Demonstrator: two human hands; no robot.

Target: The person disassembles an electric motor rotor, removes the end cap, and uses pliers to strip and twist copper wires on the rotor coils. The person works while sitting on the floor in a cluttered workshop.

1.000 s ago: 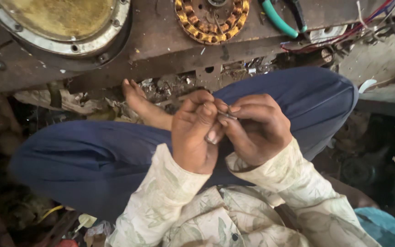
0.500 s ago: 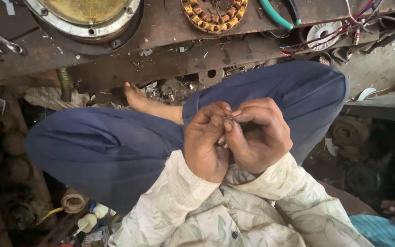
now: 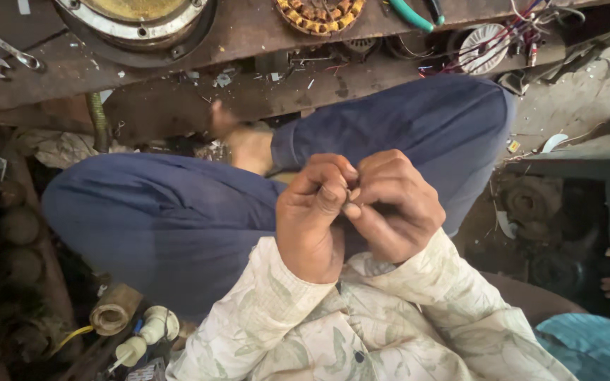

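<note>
— Metal, is it, between those hands?
— A tiny piece [image 3: 353, 195], too small to identify. Left hand [image 3: 313, 222] and right hand [image 3: 393, 208] pinch it together over the crossed blue trousers [image 3: 178, 219], steadying it close; copper winding [image 3: 319, 14] lies beyond.

Cream, seemingly leaf-patterned long sleeves [image 3: 418, 310], dark blue trousers [image 3: 178, 226], one bare foot [image 3: 248, 144].

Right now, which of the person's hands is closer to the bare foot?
Left. The left hand sits just below and right of the bare foot; the right hand lies farther right, beyond the left hand.
</note>
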